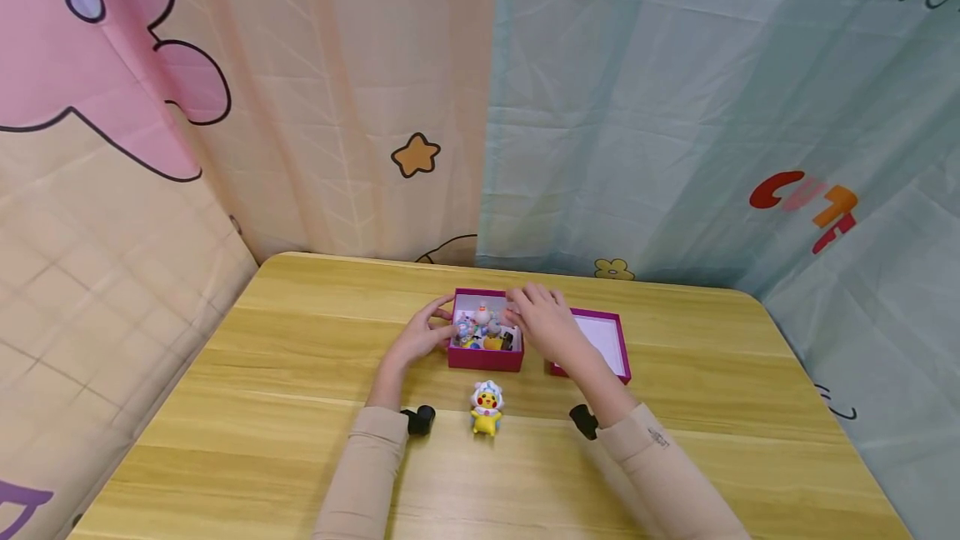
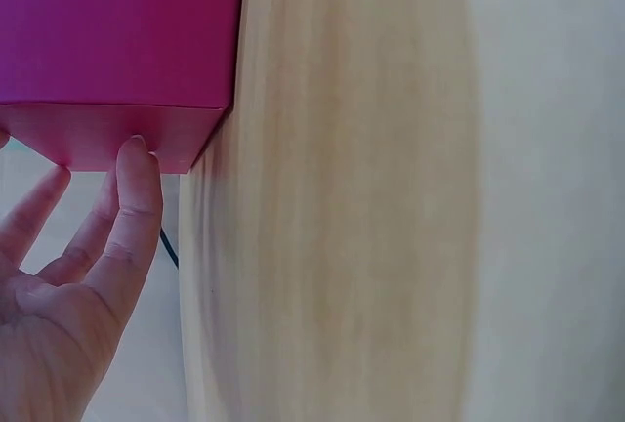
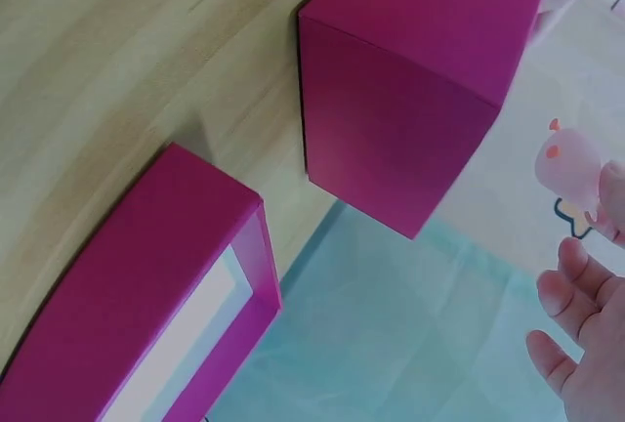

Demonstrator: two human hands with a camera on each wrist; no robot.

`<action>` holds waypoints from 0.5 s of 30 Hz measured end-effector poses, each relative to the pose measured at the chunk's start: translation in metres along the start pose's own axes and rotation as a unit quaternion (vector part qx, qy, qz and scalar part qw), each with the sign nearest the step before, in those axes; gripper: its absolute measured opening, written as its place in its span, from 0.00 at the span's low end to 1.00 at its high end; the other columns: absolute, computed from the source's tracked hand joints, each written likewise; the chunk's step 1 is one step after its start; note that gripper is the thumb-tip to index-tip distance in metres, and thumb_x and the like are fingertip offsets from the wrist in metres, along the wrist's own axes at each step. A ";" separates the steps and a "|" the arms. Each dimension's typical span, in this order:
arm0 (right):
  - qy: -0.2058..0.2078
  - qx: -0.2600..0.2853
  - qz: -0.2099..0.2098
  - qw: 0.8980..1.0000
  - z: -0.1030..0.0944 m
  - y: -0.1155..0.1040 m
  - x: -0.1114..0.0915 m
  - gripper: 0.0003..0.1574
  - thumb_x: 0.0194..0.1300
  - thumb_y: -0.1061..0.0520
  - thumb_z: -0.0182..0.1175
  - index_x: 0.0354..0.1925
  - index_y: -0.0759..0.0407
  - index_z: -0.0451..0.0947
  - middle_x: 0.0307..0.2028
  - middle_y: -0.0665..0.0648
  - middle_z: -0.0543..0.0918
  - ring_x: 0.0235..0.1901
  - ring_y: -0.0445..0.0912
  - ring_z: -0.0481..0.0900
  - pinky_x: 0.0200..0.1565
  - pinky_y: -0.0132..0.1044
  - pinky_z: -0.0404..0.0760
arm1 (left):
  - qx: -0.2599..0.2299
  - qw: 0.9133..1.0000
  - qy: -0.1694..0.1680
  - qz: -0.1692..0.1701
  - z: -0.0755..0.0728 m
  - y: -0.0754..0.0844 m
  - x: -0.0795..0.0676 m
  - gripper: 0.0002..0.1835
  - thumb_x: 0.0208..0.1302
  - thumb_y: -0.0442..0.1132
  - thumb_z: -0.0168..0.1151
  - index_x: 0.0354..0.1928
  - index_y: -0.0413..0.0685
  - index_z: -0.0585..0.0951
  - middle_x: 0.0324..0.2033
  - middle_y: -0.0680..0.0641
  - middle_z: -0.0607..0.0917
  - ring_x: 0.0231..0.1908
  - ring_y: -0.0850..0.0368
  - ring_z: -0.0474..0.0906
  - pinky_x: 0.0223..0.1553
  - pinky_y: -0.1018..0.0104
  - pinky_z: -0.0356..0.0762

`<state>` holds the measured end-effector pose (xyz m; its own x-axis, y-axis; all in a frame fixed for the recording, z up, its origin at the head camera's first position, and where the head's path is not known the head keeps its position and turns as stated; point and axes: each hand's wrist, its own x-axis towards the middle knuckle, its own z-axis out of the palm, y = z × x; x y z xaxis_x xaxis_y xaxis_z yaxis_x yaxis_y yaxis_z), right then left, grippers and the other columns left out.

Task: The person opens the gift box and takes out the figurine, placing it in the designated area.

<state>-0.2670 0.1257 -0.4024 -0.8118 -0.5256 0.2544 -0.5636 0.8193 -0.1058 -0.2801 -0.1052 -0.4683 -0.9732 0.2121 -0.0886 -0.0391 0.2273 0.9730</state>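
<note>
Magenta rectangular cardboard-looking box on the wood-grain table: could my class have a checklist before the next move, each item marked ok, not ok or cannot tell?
1. Magenta rectangular box uncovered: ok, multicoloured figurines show inside.
2. Left hand touching its side: ok.
3. Right hand holding the round pale-pink figurine with orange details: ok.
4. That grip firm: cannot tell, partly out of frame.
5. Magenta rectangular lid with white inside beside the box: ok.
6. Yellow figurine in white hood upright: cannot tell.

We're seeing a slim lane between box (image 1: 484,359) and lid (image 1: 603,335), right hand (image 1: 546,322) overhanging its far end; we're finding left hand (image 1: 420,337) blocking the box's left, yellow figurine (image 1: 486,411) obstructing the front.
</note>
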 end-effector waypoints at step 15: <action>0.027 -0.009 -0.019 0.999 -0.008 -0.005 -0.047 0.18 0.62 0.50 0.58 0.49 0.53 0.71 0.36 0.51 0.72 0.41 0.49 0.71 0.53 0.51 0.68 | -0.010 1.000 -0.001 -0.002 -0.001 0.001 -0.002 0.33 0.59 0.30 0.57 0.67 0.46 0.60 0.51 0.34 0.70 0.41 0.47 0.76 0.38 0.61 0.79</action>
<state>-0.2252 0.1484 -0.4059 -0.7807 -0.5433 0.3088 -0.5901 0.8035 -0.0782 -0.2786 -0.1059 -0.4669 -0.9726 0.2131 -0.0924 -0.0468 0.2096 0.9767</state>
